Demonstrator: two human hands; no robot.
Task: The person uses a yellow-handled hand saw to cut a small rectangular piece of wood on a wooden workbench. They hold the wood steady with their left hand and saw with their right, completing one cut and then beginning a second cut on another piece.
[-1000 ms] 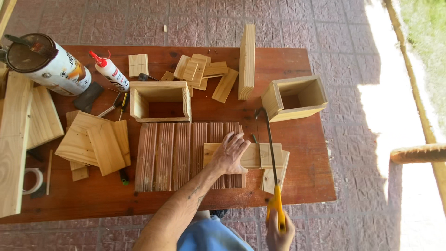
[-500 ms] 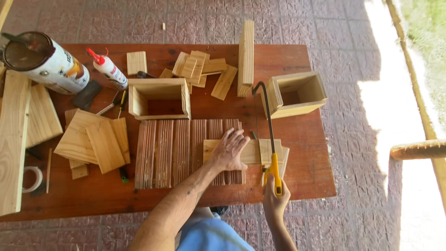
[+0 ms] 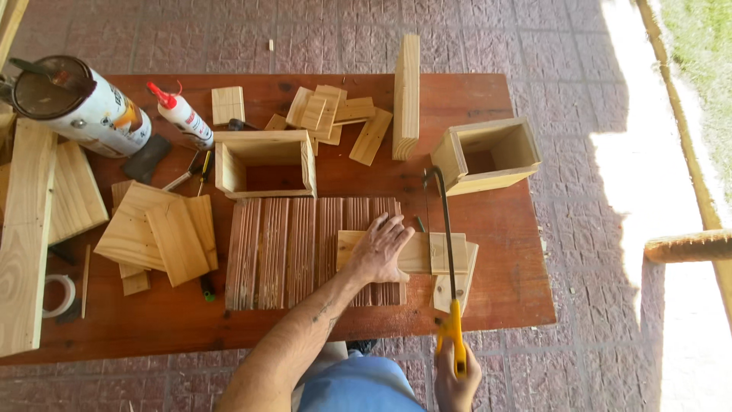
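Note:
My left hand (image 3: 379, 249) presses flat on a pale wood strip (image 3: 418, 253) that lies across a grooved brown board (image 3: 305, 252). My right hand (image 3: 457, 379), near the table's front edge, grips the yellow handle of a hacksaw (image 3: 447, 244). The saw's black frame runs away from me across the strip, just right of my left hand. A short pale offcut (image 3: 456, 278) lies under the saw at the strip's right end.
Two open wooden boxes (image 3: 263, 162) (image 3: 488, 155) stand behind the board. Small wood offcuts (image 3: 332, 114), a tall plank (image 3: 407, 95), a glue bottle (image 3: 183, 116) and a large can (image 3: 76, 107) sit at the back. Flat pale panels (image 3: 156, 233) and long planks (image 3: 27, 229) lie left. The red table (image 3: 503, 229) ends right.
The saw went forward across the strip, then came back toward me; my right hand is again low at the table's front edge. My left hand stays on the strip.

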